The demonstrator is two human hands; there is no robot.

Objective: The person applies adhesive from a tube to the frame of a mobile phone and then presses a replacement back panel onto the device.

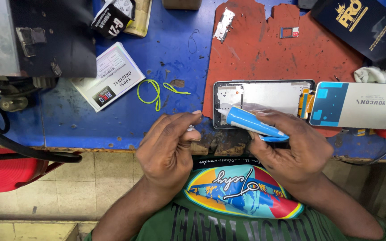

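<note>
Two hands are working at the near edge of the scratched blue table (68, 120), over a torn red rubber mat (264, 49). On that mat a stripped grey phone frame (264, 96) is lying flat, with a white display panel bearing pale blue adhesive patches (362, 105) just to its right. The right hand (291, 147) is gripping a blue-and-white glue tube (251, 122), nozzle pointing left at the frame's near left corner. The left hand (168, 147) is curled shut, pinching something small and pale, probably the tube's cap, though I cannot tell.

Too hard a squeeze is likely to flood adhesive past the frame's edge onto the mat, or onto the orange flex ribbon (306, 100) at the frame's right end. The frame is lying loose, so nozzle pressure could be sliding it.

Packages by size: a black rectangular box with gold lettering (362, 27) is sitting far right; a white printed card sleeve (110, 76) is lying tilted, left of centre; a small black-and-white tube pack (112, 20) is resting far left of centre, beside a neon-green pull strip (155, 93).
</note>
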